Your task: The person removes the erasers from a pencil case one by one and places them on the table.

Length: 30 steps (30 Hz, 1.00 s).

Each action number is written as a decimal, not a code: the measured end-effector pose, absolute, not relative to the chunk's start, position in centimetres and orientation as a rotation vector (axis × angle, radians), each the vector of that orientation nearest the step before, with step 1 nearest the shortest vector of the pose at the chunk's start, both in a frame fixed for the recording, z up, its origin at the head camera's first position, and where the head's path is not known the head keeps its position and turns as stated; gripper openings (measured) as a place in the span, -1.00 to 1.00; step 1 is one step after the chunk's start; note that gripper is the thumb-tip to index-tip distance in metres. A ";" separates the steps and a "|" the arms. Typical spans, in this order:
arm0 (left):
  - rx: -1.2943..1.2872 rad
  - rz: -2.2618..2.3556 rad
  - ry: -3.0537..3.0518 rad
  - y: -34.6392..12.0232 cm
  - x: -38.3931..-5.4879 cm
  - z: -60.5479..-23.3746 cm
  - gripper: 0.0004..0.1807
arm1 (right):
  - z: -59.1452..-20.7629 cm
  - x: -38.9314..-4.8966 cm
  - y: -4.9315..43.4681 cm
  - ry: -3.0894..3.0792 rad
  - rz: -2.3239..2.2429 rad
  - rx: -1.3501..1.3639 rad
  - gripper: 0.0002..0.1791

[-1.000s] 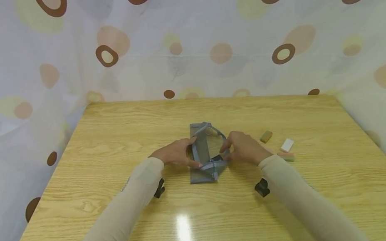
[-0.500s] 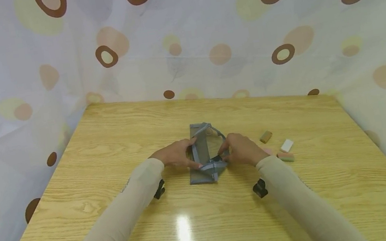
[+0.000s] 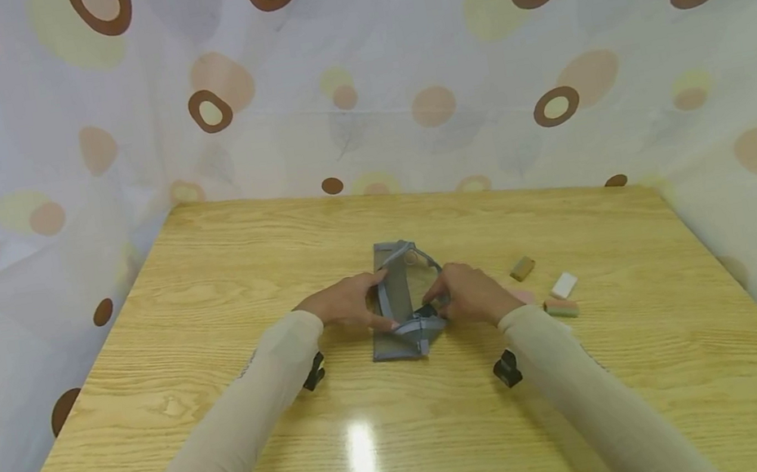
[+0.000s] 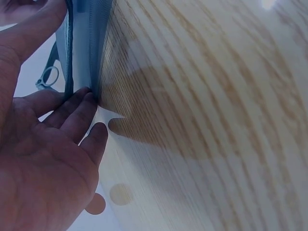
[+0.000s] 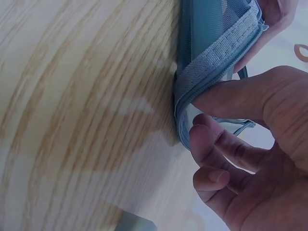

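A grey-blue mesh zip pouch lies on the table with its zipped mouth spread wide. From its left side my left hand grips the edge, thumb nearer me and fingers farther off. In the left wrist view, fingertips of the left hand press against the pouch's side. My right hand holds the right rim of the mouth. The right wrist view has that thumb inside the rim and the curled fingers of the right hand outside. A small dark thing shows in the mouth; its kind is unclear.
Right of the pouch lie small eraser-like blocks: an olive one, a white one and an orange-and-green one. A pink one is partly hidden by the right hand. Patterned cloth hangs behind the wooden table.
My right hand has shifted slightly left, its fingers reaching a little deeper into the pouch's mouth. More of the pink block shows. The left hand and pouch have stayed almost still.
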State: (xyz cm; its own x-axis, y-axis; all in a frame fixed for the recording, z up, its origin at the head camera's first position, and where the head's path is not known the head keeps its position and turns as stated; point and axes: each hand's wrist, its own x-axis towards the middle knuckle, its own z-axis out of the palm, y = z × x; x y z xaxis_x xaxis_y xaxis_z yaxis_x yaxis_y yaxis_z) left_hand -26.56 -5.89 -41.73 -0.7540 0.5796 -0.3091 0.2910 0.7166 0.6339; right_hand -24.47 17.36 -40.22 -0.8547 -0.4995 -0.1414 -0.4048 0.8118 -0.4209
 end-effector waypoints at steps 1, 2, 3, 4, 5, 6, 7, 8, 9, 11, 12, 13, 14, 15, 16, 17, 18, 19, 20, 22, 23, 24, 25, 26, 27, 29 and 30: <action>0.665 0.776 2.428 -5.9 -26.6 -41.7 0.12 | -40.2 -24.5 17.3 2.755 -0.554 -0.688 -0.71; 0.664 0.774 2.430 -5.9 -26.6 -41.7 0.12 | -40.3 -24.5 17.3 2.762 -0.546 -0.684 -0.71; 0.666 0.775 2.432 -5.9 -26.6 -41.7 0.12 | -40.3 -24.5 17.3 2.762 -0.543 -0.674 -0.71; 0.665 0.772 2.433 -5.9 -26.6 -41.7 0.12 | -40.2 -24.5 17.2 2.761 -0.544 -0.665 -0.72; 0.663 0.770 2.434 -6.0 -26.6 -41.7 0.12 | -40.3 -24.5 17.2 2.763 -0.545 -0.652 -0.72; 0.664 0.771 2.433 -6.0 -26.6 -41.7 0.12 | -40.2 -24.5 17.1 2.767 -0.546 -0.648 -0.72; 0.666 0.773 2.432 -6.0 -26.6 -41.7 0.11 | -40.2 -24.4 17.1 2.772 -0.550 -0.648 -0.72; 0.665 0.774 2.429 -6.0 -26.5 -41.7 0.12 | -40.2 -24.4 17.1 2.776 -0.553 -0.656 -0.72; 0.663 0.776 2.425 -6.0 -26.5 -41.7 0.11 | -40.2 -24.4 17.1 2.782 -0.558 -0.661 -0.73; 0.667 0.778 2.421 -6.0 -26.5 -41.7 0.12 | -40.1 -24.3 17.2 2.796 -0.570 -0.664 -0.73; 0.670 0.777 2.419 -6.0 -26.5 -41.7 0.12 | -40.1 -24.3 17.2 2.805 -0.574 -0.660 -0.73; 0.672 0.777 2.418 -6.0 -26.5 -41.7 0.12 | -40.0 -24.3 17.3 2.812 -0.578 -0.649 -0.73; 0.674 0.772 2.419 -6.1 -26.5 -41.7 0.12 | -40.0 -24.3 17.3 2.817 -0.584 -0.636 -0.74; 0.675 0.772 2.419 -6.1 -26.5 -41.7 0.12 | -39.9 -24.3 17.4 2.821 -0.591 -0.624 -0.74; 0.680 0.771 2.421 -6.1 -26.5 -41.7 0.12 | -39.8 -24.3 17.5 2.822 -0.598 -0.610 -0.73; 0.682 0.770 2.422 -6.1 -26.5 -41.7 0.12 | -39.7 -24.3 17.6 2.821 -0.609 -0.597 -0.73; 0.685 0.772 2.421 -6.2 -26.5 -41.7 0.11 | -39.6 -24.3 17.7 2.823 -0.614 -0.589 -0.73; 0.688 0.769 2.422 -6.2 -26.5 -41.7 0.11 | -39.5 -24.3 17.7 2.821 -0.623 -0.585 -0.73; 0.691 0.769 2.422 -6.2 -26.5 -41.7 0.11 | -39.4 -24.3 17.8 2.817 -0.637 -0.585 -0.73; 0.699 0.773 2.422 -6.2 -26.5 -41.7 0.11 | -39.1 -24.3 18.0 2.817 -0.651 -0.588 -0.74; 0.705 0.769 2.424 -6.2 -26.5 -41.7 0.10 | -39.0 -24.3 18.1 2.820 -0.658 -0.597 -0.74; 0.707 0.767 2.424 -6.2 -26.5 -41.6 0.11 | -38.9 -24.4 18.3 2.824 -0.663 -0.606 -0.75; 0.709 0.763 2.426 -6.2 -26.5 -41.6 0.10 | -38.7 -24.4 18.4 2.830 -0.664 -0.618 -0.75; 0.712 0.760 2.428 -6.2 -26.5 -41.6 0.10 | -38.6 -24.4 18.5 2.836 -0.665 -0.629 -0.76; 0.712 0.758 2.427 -6.1 -26.5 -41.5 0.10 | -38.5 -24.4 18.6 2.844 -0.665 -0.639 -0.76; 0.711 0.752 2.429 -6.1 -26.4 -41.5 0.11 | -38.2 -24.5 18.9 2.855 -0.672 -0.637 -0.76; 0.709 0.757 2.427 -6.1 -26.4 -41.5 0.11 | -38.0 -24.6 19.0 2.860 -0.672 -0.627 -0.76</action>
